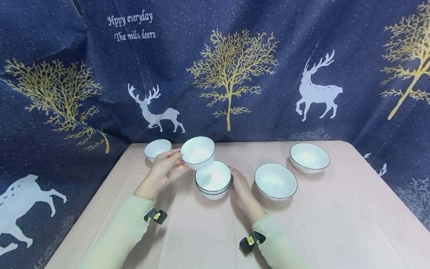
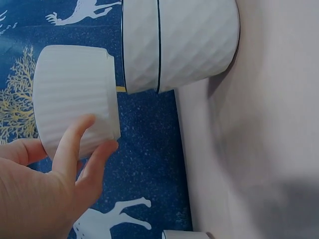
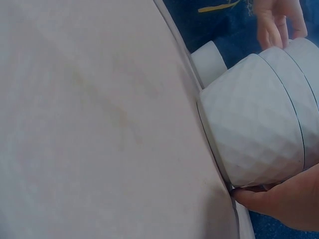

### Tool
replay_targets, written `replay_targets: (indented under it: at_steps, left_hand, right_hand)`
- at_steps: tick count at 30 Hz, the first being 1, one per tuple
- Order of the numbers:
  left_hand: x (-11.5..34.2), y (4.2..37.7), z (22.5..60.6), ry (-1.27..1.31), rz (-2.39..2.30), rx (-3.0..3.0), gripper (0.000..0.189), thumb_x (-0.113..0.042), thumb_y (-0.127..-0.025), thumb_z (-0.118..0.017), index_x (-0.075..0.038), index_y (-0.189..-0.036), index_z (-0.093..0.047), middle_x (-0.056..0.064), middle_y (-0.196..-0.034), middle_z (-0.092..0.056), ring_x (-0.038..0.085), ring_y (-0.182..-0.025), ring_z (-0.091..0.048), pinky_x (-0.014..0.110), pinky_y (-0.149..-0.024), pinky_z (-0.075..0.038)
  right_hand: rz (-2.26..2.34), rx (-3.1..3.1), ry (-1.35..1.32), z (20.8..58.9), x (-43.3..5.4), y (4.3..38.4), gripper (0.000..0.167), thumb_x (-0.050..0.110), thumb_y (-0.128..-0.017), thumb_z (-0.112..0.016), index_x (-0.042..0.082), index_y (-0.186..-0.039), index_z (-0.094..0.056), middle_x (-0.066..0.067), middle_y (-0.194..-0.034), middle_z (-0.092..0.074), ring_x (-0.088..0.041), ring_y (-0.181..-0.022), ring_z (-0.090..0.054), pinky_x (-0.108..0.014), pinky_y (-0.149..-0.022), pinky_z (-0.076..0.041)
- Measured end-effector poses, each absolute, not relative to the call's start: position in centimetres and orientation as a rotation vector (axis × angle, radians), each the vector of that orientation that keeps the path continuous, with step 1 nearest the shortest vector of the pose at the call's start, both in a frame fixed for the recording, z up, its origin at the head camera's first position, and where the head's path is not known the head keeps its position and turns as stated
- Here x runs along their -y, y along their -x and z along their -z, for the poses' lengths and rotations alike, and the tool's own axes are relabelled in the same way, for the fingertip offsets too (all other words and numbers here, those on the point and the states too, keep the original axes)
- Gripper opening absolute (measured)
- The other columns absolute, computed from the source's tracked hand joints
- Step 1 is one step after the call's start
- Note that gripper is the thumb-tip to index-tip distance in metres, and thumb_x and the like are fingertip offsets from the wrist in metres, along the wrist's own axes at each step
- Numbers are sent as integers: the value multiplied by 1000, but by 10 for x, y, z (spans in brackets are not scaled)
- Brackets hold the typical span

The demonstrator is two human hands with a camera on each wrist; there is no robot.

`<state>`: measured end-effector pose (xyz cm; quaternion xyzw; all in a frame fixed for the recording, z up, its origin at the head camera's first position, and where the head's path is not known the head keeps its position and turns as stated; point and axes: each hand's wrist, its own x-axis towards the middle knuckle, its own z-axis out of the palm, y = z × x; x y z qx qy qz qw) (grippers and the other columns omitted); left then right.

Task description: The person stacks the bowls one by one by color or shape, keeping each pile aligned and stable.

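My left hand holds a white ribbed bowl by its left side, raised and tilted just above a stack of bowls. In the left wrist view, fingers spread along the wall of this bowl. Below and slightly right of it stand two nested white bowls with dark rims, their outer walls patterned in facets. On the right side of this stack, my right hand grips it. Thumb and fingers of the right hand sit along the lower bowl in the right wrist view, partly hidden.
Another white bowl stands at the back left, partly behind the left hand. To the right are a bowl close to the right hand and a farther bowl. A pink cloth covers the table; a dark blue curtain hangs behind.
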<state>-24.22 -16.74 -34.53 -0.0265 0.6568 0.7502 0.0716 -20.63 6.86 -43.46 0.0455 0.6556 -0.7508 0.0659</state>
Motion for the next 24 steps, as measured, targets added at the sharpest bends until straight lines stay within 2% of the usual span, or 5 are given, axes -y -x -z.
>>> replay_targets:
  at_steps: [6, 12, 24]
  left_hand:
    - [162, 240, 347, 42, -2242, -1981, 49, 4, -94, -48, 13, -140, -35, 29, -127, -50, 12, -79, -67, 35, -88, -59]
    - [157, 237, 350, 30, -2242, -1972, 48, 4, -93, -49, 14, -139, -37, 20, -115, -56, 12, -76, -67, 32, -82, -61]
    - [150, 234, 354, 21, -2217, -1935, 46, 5, -94, -49, 15, -137, -39, 20, -109, -58, 17, -80, -66, 35, -82, -61]
  right_hand:
    - [2274, -1959, -138, 436, -69, 207, 51, 34, -105, -26, 7, -148, -34, -11, -156, -27, -28, -145, -20, -44, -119, -26]
    - [2272, -1957, -149, 436, -69, 206, 51, 34, -104, -26, 8, -147, -36, -10, -155, -28, -27, -145, -20, -43, -120, -25]
    - [2276, -1964, -101, 435, -70, 207, 50, 34, -104, -27, 10, -147, -38, -8, -155, -31, -25, -145, -21, -40, -121, -22]
